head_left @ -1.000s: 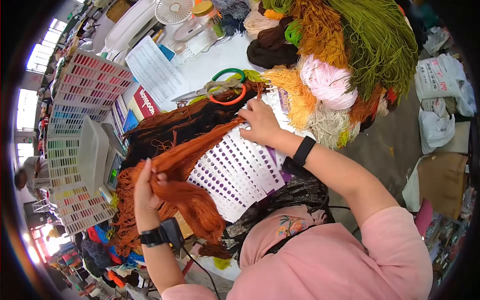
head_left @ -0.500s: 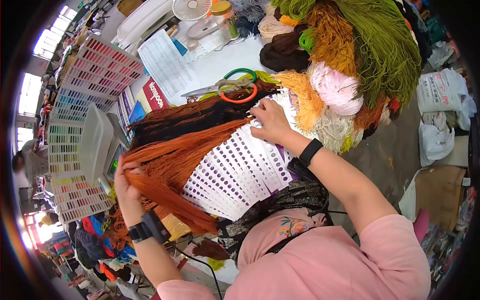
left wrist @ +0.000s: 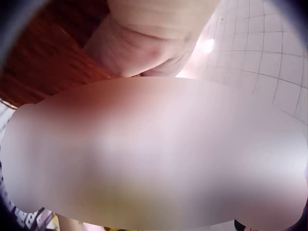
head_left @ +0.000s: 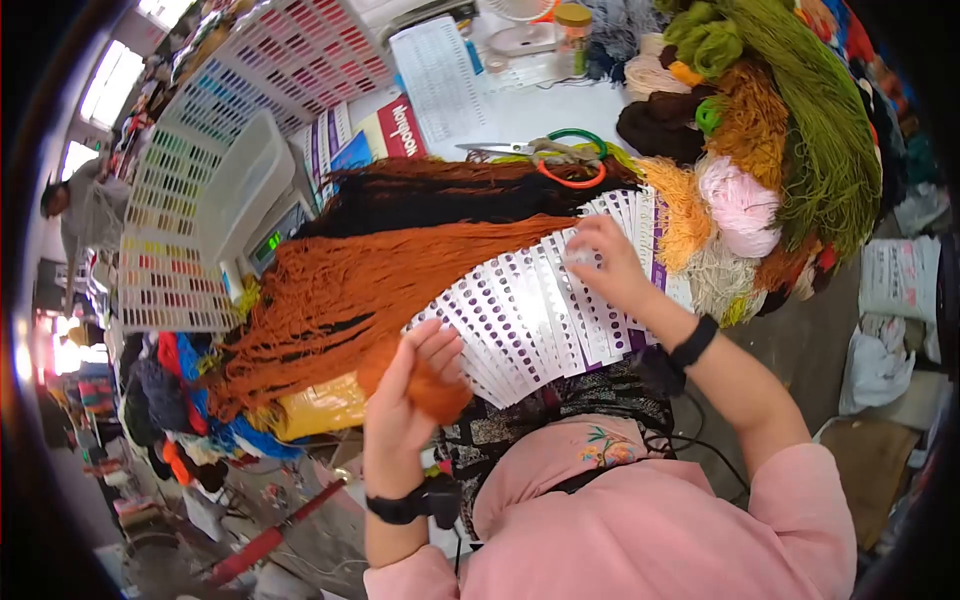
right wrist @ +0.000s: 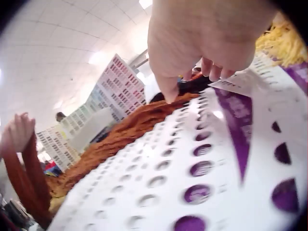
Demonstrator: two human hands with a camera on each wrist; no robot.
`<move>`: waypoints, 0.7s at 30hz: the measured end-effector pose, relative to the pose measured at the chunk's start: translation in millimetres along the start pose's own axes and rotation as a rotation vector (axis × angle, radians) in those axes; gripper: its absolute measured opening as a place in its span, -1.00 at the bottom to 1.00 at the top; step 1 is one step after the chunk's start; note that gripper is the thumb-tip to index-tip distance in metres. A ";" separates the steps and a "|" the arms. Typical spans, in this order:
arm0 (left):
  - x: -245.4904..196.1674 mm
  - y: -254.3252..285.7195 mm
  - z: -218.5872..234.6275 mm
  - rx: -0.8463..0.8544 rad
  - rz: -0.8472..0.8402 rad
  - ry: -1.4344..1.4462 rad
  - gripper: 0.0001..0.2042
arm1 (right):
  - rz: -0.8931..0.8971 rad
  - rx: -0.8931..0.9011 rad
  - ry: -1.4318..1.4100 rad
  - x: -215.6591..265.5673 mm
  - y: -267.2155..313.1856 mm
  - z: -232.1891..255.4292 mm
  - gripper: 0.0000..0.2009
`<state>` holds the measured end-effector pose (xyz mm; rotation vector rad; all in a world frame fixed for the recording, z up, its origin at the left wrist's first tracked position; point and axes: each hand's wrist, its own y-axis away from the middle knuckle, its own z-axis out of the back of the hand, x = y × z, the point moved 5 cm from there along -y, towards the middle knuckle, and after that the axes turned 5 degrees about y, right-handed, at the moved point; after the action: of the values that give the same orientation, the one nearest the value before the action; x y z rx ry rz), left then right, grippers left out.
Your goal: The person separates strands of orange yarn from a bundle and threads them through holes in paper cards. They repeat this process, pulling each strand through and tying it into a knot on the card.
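My left hand point(head_left: 405, 400) grips a bundle of rust-orange yarn point(head_left: 440, 397) close in front of my body. In the right wrist view the yarn point(right wrist: 30, 168) hangs in a loop below that hand. A wide layer of the same rust yarn point(head_left: 340, 280) lies beyond it, beside black yarn point(head_left: 430, 203). My right hand point(head_left: 612, 268), fingers loosely bent and holding nothing I can see, hovers over a fan of white cards point(head_left: 520, 320) punched with rows of holes. In the right wrist view its thumb points down near the rust yarn's edge.
Scissors point(head_left: 575, 155) with green and orange handles lie past the black yarn. A scale with a white tray point(head_left: 240, 190) and a colour chart point(head_left: 185, 205) stand at left. Coloured skeins, including pink yarn point(head_left: 740, 205), are heaped at right. A notebook point(head_left: 400, 128) lies behind.
My left hand has pulled a bundle of rust yarn away from the layer and in toward my body. The right hand has left the yarn's end and lifted over the cards.
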<state>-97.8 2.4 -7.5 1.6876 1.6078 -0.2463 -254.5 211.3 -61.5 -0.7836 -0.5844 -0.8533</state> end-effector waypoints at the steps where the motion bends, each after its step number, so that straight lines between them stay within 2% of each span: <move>1: 7.3 -3.2 -7.7 0.066 -0.033 -0.010 -0.60 | -0.040 0.069 -0.126 19.2 5.1 -7.7 -0.89; 4: 24.7 -1.1 -29.2 0.054 -0.031 0.029 -0.56 | -0.350 0.399 -0.717 89.2 20.1 -28.9 -0.94; 6: 31.5 5.3 -34.8 0.169 -0.015 -0.050 -0.46 | -0.610 0.571 -0.961 124.0 28.5 -38.6 -0.94; 7: 35.9 6.6 -28.7 0.275 0.001 0.019 -0.43 | -0.627 0.574 -1.012 125.7 31.0 -42.8 -0.94; 10: 32.0 19.2 -24.5 0.158 -0.042 -0.001 -0.39 | -0.677 0.574 -1.138 127.8 38.0 -53.1 -0.93; 11: 30.5 22.6 -22.7 0.046 -0.045 0.103 -0.46 | -0.694 0.566 -1.158 127.0 40.4 -52.1 -0.93; 15: 33.3 31.7 -19.3 -0.016 -0.126 -0.228 -0.67 | -0.651 0.477 -1.197 138.0 44.0 -49.6 -0.93; 21: 30.3 30.9 -17.5 0.083 -0.043 0.197 -0.70 | -0.672 0.511 -1.291 140.3 44.9 -46.3 -0.92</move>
<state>-70.4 39.9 -2.3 1.7882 1.8018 -0.1744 -135.3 132.1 -3.5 -0.5798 -2.2064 -0.6431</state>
